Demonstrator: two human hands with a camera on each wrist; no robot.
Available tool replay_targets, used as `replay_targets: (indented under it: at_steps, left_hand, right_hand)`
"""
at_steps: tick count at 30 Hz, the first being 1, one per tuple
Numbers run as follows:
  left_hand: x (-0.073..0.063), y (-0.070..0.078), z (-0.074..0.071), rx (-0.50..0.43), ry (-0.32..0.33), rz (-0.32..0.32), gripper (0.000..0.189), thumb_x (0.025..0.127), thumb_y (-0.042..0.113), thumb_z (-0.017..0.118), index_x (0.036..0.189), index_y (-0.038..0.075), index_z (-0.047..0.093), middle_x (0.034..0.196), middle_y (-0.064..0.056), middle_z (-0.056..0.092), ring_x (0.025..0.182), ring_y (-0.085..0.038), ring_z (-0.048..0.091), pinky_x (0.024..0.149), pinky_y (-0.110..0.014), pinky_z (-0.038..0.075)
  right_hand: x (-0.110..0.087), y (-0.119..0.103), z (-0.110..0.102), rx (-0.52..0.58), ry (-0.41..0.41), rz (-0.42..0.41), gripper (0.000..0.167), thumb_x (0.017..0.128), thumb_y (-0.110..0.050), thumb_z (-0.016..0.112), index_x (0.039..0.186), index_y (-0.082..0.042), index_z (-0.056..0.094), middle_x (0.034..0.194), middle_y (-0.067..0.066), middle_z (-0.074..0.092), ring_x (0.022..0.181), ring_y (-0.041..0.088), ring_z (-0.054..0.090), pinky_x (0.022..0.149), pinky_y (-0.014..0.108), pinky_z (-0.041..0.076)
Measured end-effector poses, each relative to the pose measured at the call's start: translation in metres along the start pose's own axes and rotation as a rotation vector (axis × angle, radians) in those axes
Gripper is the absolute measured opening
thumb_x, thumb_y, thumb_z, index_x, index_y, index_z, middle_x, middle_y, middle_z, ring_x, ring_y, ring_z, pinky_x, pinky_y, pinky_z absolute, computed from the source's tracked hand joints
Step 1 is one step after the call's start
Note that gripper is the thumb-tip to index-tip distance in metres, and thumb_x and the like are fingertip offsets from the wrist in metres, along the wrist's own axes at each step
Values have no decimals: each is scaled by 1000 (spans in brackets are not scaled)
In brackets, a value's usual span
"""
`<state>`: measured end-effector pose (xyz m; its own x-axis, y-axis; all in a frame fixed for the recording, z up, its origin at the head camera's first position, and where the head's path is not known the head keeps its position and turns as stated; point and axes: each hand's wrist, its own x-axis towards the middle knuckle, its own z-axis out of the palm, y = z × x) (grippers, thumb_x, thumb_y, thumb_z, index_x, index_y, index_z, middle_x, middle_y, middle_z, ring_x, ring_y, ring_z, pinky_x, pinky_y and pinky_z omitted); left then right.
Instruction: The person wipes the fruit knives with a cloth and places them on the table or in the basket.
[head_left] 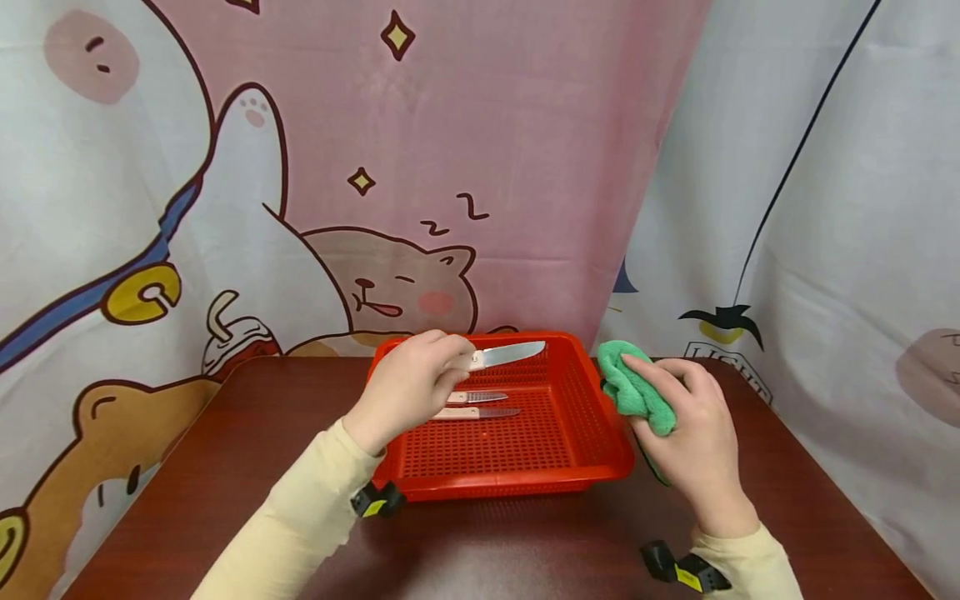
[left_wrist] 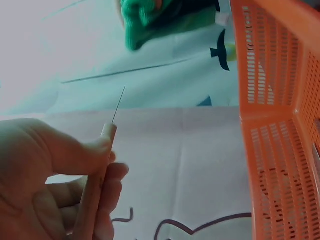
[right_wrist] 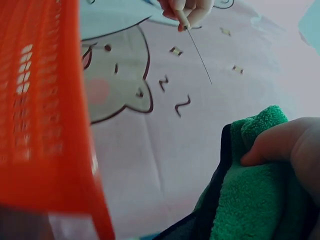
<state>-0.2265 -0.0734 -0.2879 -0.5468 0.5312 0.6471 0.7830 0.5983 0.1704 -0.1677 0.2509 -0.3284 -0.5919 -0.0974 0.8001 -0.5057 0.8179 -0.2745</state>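
My left hand (head_left: 415,385) grips the pale handle of a kitchen knife (head_left: 514,354) over the red basket, its broad blade pointing right. In the left wrist view the handle (left_wrist: 95,192) lies between thumb and curled fingers, and the blade shows edge-on as a thin line. My right hand (head_left: 693,421), to the right of the basket, holds a bunched green cloth (head_left: 637,387). The thumb presses on the green towelling (right_wrist: 245,200), which has a dark border, in the right wrist view. Blade and cloth are apart.
The red plastic basket (head_left: 498,483) stands on the dark wooden table (head_left: 465,546). Inside it lie two smaller pale-handled knives, an upper one (head_left: 483,397) and a lower one (head_left: 487,412). Behind the table hangs a cartoon-printed curtain (head_left: 517,167).
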Motion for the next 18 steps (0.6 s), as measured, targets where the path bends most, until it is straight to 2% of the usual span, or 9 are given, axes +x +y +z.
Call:
replay_targets:
  at_steps: [5,10,14,18]
  left_hand:
    - [18,-17,3,-75,-173,-65,15,88,7,75,100,11,68,92,1,66,79,-16,60,71,-35,51]
    - [32,-31,14,-146,-329,-93,11,92,11,71,103,13,70,99,2,69,90,-15,64,81,-36,52]
    - [39,-40,26,-173,-416,-100,10,94,11,69,104,13,71,101,2,70,90,-13,65,83,-35,52]
    - [42,-48,43,-148,-484,-78,10,94,10,69,102,14,71,100,4,69,87,-12,63,81,-33,51]
  right_hand:
    - [-8,17,-7,-29,-24,16,63,65,8,75,124,-14,70,109,15,56,100,33,50,81,43,35]
    - [-17,30,-11,-47,-61,55,64,64,6,76,124,-16,70,109,13,56,99,31,50,79,42,34]
    - [-22,37,-12,-61,-91,86,65,65,6,77,124,-17,69,110,13,56,101,32,50,79,42,34]
    - [-26,42,-12,-75,-107,102,64,65,6,78,125,-17,69,110,13,56,101,33,49,79,43,35]
